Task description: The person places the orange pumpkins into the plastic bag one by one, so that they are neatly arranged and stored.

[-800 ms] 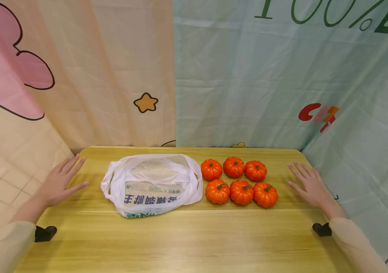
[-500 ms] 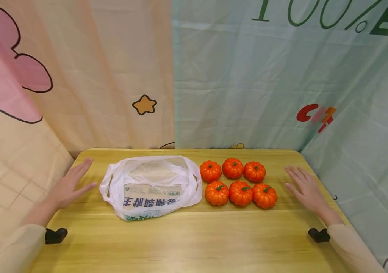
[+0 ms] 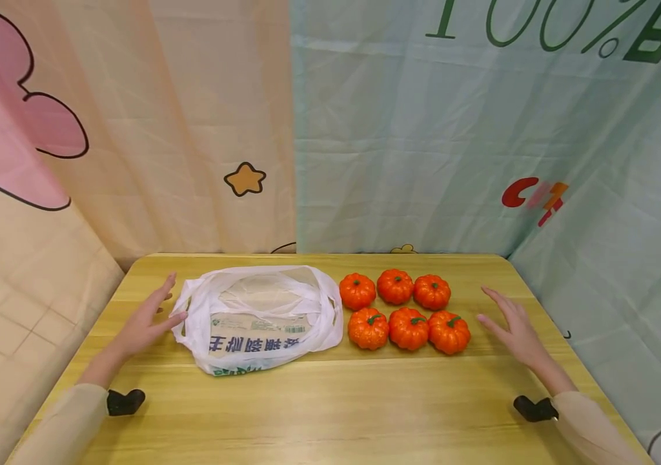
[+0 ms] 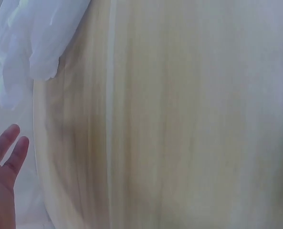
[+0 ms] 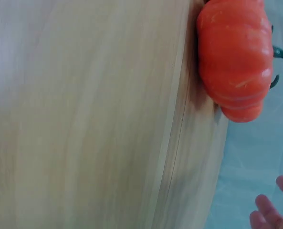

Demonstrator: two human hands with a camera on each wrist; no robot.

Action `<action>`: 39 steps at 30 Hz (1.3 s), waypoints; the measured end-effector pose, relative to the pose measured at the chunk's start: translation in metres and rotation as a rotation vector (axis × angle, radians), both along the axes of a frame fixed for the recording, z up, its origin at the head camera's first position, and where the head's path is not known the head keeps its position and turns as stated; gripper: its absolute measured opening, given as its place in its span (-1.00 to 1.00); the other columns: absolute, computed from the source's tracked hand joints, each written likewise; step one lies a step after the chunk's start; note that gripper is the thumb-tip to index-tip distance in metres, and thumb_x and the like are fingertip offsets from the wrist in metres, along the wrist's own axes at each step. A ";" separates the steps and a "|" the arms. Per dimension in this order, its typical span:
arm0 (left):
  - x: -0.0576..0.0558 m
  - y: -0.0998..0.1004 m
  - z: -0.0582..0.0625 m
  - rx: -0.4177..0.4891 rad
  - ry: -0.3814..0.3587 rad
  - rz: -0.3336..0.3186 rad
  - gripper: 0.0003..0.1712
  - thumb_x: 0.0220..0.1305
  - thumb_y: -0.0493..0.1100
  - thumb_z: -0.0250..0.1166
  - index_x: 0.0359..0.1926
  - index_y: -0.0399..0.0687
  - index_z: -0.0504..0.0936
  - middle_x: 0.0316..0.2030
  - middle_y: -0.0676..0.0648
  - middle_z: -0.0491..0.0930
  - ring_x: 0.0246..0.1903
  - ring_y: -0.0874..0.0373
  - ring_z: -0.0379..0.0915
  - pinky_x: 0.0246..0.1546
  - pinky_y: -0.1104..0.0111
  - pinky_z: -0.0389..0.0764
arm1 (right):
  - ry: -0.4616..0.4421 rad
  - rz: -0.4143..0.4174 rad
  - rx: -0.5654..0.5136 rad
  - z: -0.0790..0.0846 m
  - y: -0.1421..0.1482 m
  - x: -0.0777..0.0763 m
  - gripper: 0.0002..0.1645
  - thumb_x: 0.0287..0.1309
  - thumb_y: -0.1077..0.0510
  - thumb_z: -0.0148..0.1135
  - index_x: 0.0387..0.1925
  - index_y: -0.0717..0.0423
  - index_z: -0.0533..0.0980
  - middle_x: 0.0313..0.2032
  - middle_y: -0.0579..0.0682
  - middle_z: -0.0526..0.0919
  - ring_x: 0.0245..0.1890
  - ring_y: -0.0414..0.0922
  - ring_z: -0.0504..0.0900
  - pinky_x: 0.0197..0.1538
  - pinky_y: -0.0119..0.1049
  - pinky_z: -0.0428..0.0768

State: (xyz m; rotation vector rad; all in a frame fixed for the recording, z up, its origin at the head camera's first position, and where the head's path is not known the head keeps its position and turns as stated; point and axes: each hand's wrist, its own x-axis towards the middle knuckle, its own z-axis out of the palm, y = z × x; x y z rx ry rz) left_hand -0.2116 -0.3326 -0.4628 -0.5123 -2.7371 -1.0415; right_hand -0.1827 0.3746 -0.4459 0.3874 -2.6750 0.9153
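A white plastic bag (image 3: 330,316) lies on the left half of the wooden table (image 3: 330,413), its mouth spread wide and printed lettering showing inside. My left hand (image 3: 146,323) is at the bag's left end, thumb tip right at its handle, fingers extended. In the left wrist view the bag (image 4: 46,38) appears at the top left, above the fingers (image 4: 17,155). To the bag's right sit several small orange pumpkins (image 3: 408,329) with green stems, in two rows. My right hand (image 3: 519,332) is right of them, fingers loosely spread and holding nothing; the right wrist view shows a pumpkin (image 5: 236,52) beyond its fingertips.
Printed cloth curtains (image 3: 400,142) hang behind the table and along both sides. A black strap piece (image 3: 126,402) shows at my left wrist, another strap piece (image 3: 535,409) at my right.
My left hand has moved right from the table's left edge to the bag's handle end. My right hand has shifted slightly left towards the pumpkins and turned. Bag and pumpkins stay put.
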 end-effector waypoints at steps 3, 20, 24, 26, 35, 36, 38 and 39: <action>0.000 0.006 -0.003 0.053 0.006 0.010 -0.02 0.26 -0.16 0.28 0.52 -0.04 -0.13 0.44 -0.38 0.01 0.19 -0.42 0.23 0.07 0.44 0.43 | -0.016 -0.021 -0.007 0.000 -0.005 0.003 -0.24 0.24 0.08 0.19 0.40 0.19 0.18 0.32 0.40 0.26 0.19 0.39 0.23 0.10 0.39 0.15; -0.001 0.021 -0.014 0.188 -0.149 0.084 -0.12 0.27 -0.07 0.27 0.50 0.07 0.02 0.43 -0.36 0.06 0.30 -0.41 0.10 0.16 -0.34 0.25 | -0.224 0.016 -0.176 -0.006 -0.018 0.013 -0.21 0.27 0.16 0.17 0.43 0.24 0.07 0.34 0.37 0.22 0.08 -0.36 0.33 0.05 -0.33 0.46; -0.002 0.022 -0.015 0.214 -0.175 0.091 -0.12 0.26 -0.06 0.29 0.49 0.03 0.06 0.45 -0.37 0.00 0.38 -0.44 -0.07 0.24 -0.39 0.05 | -0.214 0.048 -0.217 -0.011 -0.020 0.014 -0.19 0.21 0.22 0.23 0.40 0.28 0.10 0.29 0.42 0.23 0.07 -0.46 0.32 0.01 -0.57 0.45; -0.003 0.022 -0.016 0.227 -0.196 0.091 -0.13 0.25 -0.05 0.30 0.48 0.01 0.07 0.46 -0.38 -0.03 0.40 -0.44 -0.14 0.27 -0.39 -0.03 | -0.205 0.066 -0.217 -0.015 -0.021 0.015 -0.17 0.16 0.24 0.27 0.39 0.30 0.12 0.27 0.40 0.26 0.08 -0.44 0.35 0.02 -0.60 0.46; -0.006 0.021 -0.024 0.272 -0.219 0.092 -0.15 0.22 -0.08 0.33 0.45 -0.09 0.14 0.46 -0.38 -0.04 0.42 -0.42 -0.20 0.32 -0.35 -0.08 | -0.182 0.109 -0.201 -0.024 -0.027 0.016 -0.07 0.02 0.22 0.41 0.38 0.25 0.16 0.27 -0.23 0.32 0.06 -0.55 0.34 0.03 -0.50 0.51; -0.007 0.022 -0.024 0.278 -0.221 0.093 -0.15 0.22 -0.08 0.33 0.45 -0.09 0.14 0.46 -0.38 -0.04 0.43 -0.41 -0.21 0.32 -0.35 -0.08 | -0.181 0.107 -0.198 -0.024 -0.028 0.016 -0.06 0.01 0.22 0.41 0.38 0.24 0.17 0.26 -0.18 0.33 0.05 -0.57 0.34 0.03 -0.48 0.52; -0.007 0.022 -0.025 0.285 -0.220 0.096 -0.16 0.21 -0.08 0.34 0.43 -0.10 0.17 0.46 -0.37 -0.02 0.43 -0.41 -0.20 0.33 -0.34 -0.08 | -0.186 0.105 -0.187 -0.025 -0.029 0.014 -0.05 0.00 0.21 0.43 0.39 0.23 0.17 0.27 -0.03 0.36 0.03 -0.59 0.34 0.02 -0.46 0.54; -0.008 0.023 -0.025 0.287 -0.220 0.098 -0.17 0.21 -0.08 0.34 0.43 -0.10 0.18 0.45 -0.37 0.00 0.43 -0.40 -0.19 0.33 -0.34 -0.07 | -0.190 0.105 -0.182 -0.025 -0.029 0.013 -0.04 -0.01 0.21 0.43 0.39 0.24 0.16 0.28 0.07 0.36 0.02 -0.59 0.34 0.02 -0.45 0.54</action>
